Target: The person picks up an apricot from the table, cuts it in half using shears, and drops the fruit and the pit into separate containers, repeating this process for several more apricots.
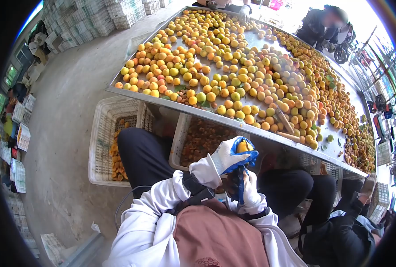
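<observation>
My left hand, in a white glove with a blue coated palm, is wrapped round a yellow fruit in front of my chest. Just below and to the right, my right hand, gloved the same way, has its fingers curled close to the left one; what it grips is too small and dark to tell. Beyond both hands stands a metal table heaped with yellow and orange fruits. Wooden-looking sticks lie among the fruits near its front edge.
Under the table are a crate with orange pieces and another with brownish pieces. A person sits close at my right. Another person is at the far right edge, and a gloved hand rests at the far edge.
</observation>
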Demonstrator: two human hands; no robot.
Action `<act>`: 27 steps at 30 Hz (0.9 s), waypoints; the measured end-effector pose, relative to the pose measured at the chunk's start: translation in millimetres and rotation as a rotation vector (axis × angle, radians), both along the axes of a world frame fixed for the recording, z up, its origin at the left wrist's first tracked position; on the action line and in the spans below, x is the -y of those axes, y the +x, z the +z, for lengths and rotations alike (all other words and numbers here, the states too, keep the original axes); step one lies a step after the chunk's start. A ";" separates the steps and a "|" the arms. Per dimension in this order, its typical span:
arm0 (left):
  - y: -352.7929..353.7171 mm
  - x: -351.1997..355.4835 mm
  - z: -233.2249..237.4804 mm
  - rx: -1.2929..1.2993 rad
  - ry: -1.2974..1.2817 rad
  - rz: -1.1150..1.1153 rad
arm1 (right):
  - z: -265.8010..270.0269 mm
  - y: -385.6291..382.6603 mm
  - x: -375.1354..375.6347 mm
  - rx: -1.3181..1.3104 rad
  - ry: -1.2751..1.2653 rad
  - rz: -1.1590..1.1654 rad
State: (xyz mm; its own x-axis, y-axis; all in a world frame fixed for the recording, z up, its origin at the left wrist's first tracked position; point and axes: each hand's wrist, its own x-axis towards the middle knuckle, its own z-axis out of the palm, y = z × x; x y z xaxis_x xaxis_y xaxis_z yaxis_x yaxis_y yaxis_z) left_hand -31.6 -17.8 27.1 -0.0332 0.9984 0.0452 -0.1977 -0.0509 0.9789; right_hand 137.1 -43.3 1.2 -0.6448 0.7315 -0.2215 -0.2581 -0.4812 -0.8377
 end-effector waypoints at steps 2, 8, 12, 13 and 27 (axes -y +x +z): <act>-0.8 -1.0 2.0 0.037 -0.025 -0.025 | 4.1 -2.3 -3.4 -0.034 -0.233 0.019; -3.1 3.0 13.6 0.322 -0.153 -0.117 | 15.3 -4.0 -4.4 -0.001 -0.329 0.088; -4.1 -1.4 6.5 0.314 -0.068 -0.111 | -6.1 -2.2 -11.8 0.115 -0.134 -0.010; -4.9 -2.2 7.4 0.333 -0.004 -0.111 | -3.6 -1.6 -12.6 0.197 0.098 -0.035; 10.0 -7.4 -23.4 0.490 -0.185 0.064 | 13.3 -24.9 -23.4 0.790 0.835 -0.264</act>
State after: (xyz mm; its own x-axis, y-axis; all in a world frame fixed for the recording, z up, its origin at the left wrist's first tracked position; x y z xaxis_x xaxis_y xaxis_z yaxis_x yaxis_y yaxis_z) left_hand -21.6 -10.4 3.6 -0.0677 0.9835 -0.1680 -0.6363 0.0872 0.7665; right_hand 112.2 -19.9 14.6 -0.3505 0.9290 0.1189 0.4638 0.2824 -0.8397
